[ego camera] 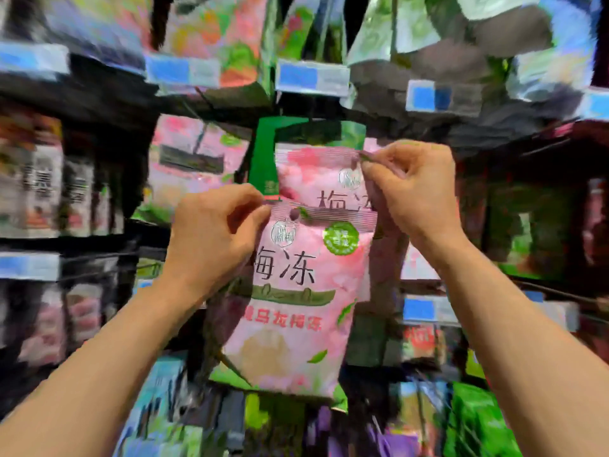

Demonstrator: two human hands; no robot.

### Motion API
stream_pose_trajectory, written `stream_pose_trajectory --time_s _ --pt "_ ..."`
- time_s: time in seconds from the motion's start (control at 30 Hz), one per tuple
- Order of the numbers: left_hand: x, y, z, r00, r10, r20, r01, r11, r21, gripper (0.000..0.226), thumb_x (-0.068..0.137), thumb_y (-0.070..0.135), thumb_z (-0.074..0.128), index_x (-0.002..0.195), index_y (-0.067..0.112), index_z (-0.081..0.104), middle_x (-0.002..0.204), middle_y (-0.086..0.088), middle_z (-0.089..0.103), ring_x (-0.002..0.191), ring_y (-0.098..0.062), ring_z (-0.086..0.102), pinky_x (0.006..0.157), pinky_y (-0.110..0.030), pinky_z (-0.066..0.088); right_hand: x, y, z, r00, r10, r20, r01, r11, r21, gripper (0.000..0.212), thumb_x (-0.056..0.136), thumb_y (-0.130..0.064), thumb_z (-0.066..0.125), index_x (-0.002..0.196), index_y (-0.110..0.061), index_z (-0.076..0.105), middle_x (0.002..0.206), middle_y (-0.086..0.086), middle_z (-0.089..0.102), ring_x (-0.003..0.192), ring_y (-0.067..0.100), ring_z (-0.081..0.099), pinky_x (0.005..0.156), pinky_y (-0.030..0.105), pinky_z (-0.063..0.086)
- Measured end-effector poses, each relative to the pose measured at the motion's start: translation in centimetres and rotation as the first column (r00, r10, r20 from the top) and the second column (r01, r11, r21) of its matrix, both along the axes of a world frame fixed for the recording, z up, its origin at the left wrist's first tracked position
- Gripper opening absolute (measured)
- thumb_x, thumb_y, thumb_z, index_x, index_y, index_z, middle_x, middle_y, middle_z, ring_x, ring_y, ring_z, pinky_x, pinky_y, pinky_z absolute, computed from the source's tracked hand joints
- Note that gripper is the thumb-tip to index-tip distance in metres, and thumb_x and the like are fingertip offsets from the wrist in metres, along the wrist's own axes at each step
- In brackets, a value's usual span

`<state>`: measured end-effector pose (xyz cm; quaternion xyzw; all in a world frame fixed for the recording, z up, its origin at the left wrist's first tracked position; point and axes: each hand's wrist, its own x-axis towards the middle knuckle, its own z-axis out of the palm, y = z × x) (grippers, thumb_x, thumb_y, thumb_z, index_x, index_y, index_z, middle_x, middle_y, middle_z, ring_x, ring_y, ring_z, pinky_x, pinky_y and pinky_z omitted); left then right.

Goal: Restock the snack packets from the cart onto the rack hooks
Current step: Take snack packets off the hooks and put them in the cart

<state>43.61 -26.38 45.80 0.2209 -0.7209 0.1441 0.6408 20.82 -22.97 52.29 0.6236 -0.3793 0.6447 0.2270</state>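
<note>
A pink snack packet (290, 311) with dark Chinese lettering is held up in front of the rack at the centre of the view. My left hand (214, 232) pinches its top left corner near the hang hole. Behind and above it sits a second pink packet (316, 179), and my right hand (412, 189) pinches that one's top right corner. A green packet (263, 153) hangs behind both. The hook itself is hidden behind the packets. No cart is in view.
Rows of hanging snack packets fill the rack on all sides, with blue and white price tags (311, 75) on the hook ends. More pink packets (191, 159) hang to the left. Green packets (478, 420) hang at lower right. The picture is blurred.
</note>
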Motion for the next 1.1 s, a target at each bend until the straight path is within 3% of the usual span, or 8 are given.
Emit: stream_pose_trajectory --time_s 0.1,0.17,0.3,0.47,0.67,0.87,1.0,1.1 --pt "4.0 0.9 1.0 0.989 0.146 -0.011 -0.146 0.989 -0.028 0.028 0.081 0.031 0.056 0.082 0.008 0.072 0.075 -0.005 0.071 0.069 -0.01 0.058 0.065 -0.032 0.044 4.7 -2.7 1.6 0.995 0.096 -0.04 -0.095 0.995 0.029 0.012 0.071 -0.022 0.068 0.072 -0.012 0.075 0.059 -0.007 0.059 0.055 0.001 0.049 0.054 0.013 0.034" --pt "6.1 1.4 1.8 0.973 0.231 -0.004 -0.231 0.973 -0.017 0.022 0.081 0.028 0.06 0.082 0.009 0.072 0.075 -0.004 0.07 0.067 -0.012 0.059 0.065 -0.03 0.044 7.6 -4.0 2.6 0.989 0.136 -0.061 -0.132 0.989 0.066 0.013 0.071 -0.023 0.07 0.071 -0.01 0.074 0.061 0.001 0.063 0.057 0.003 0.05 0.055 0.022 0.037" --pt "9.3 1.3 3.6 0.919 0.393 0.023 -0.394 0.919 0.021 0.022 0.08 0.029 0.057 0.082 0.012 0.072 0.075 -0.003 0.071 0.069 -0.02 0.063 0.063 -0.031 0.044 12.3 -6.5 4.2 0.986 0.133 -0.097 -0.12 0.984 0.134 0.009 0.074 -0.018 0.069 0.074 -0.01 0.075 0.073 0.013 0.07 0.075 0.027 0.065 0.064 0.032 0.046" --pt "12.3 0.2 5.3 0.862 0.505 0.041 -0.507 0.862 0.034 0.025 0.077 0.03 0.054 0.082 0.013 0.072 0.078 -0.005 0.072 0.075 -0.027 0.065 0.068 -0.037 0.049 16.3 -10.2 6.4 0.973 0.219 0.073 -0.23 0.931 0.284 0.011 0.066 -0.018 0.071 0.057 -0.017 0.066 0.06 0.007 0.059 0.071 0.025 0.063 0.06 0.027 0.043" --pt "14.8 -2.0 6.6 0.841 0.538 0.056 -0.54 0.841 0.039 0.024 0.076 0.031 0.054 0.081 0.017 0.072 0.074 -0.003 0.071 0.073 -0.026 0.065 0.065 -0.04 0.051 19.8 -13.7 8.0 0.935 0.239 0.263 -0.318 0.894 0.317 0.011 0.068 -0.021 0.076 0.063 -0.017 0.067 0.086 0.011 0.073 0.083 0.026 0.067 0.071 0.031 0.051" --pt "16.4 -3.8 6.8 0.853 0.518 0.064 -0.521 0.852 0.049 0.021 0.077 0.03 0.055 0.079 0.017 0.071 0.072 -0.001 0.07 0.07 -0.024 0.064 0.063 -0.041 0.051 21.6 -14.7 8.5 0.911 0.227 0.344 -0.317 0.92 0.233 0.028 0.074 -0.015 0.072 0.101 -0.013 0.075 0.1 0.01 0.073 0.093 0.027 0.068 0.071 0.027 0.048" --pt "16.9 -4.1 6.8 0.87 0.49 0.051 -0.492 0.869 0.057 0.022 0.076 0.033 0.054 0.08 0.02 0.072 0.075 0.001 0.071 0.073 -0.023 0.065 0.065 -0.041 0.052 22.0 -14.7 7.9 0.908 0.208 0.364 -0.278 0.949 0.149 0.017 0.077 -0.015 0.068 0.09 -0.008 0.076 0.094 0.011 0.074 0.079 0.022 0.063 0.062 0.022 0.036" --pt "17.0 -4.0 7.0 0.878 0.475 0.056 -0.478 0.877 0.043 0.018 0.079 0.033 0.057 0.082 0.022 0.071 0.075 0.002 0.071 0.073 -0.021 0.065 0.065 -0.041 0.053 22.2 -14.8 7.8 0.892 0.205 0.404 -0.273 0.955 0.117 0.018 0.077 -0.011 0.065 0.091 -0.007 0.075 0.095 0.011 0.074 0.078 0.023 0.063 0.061 0.023 0.037"
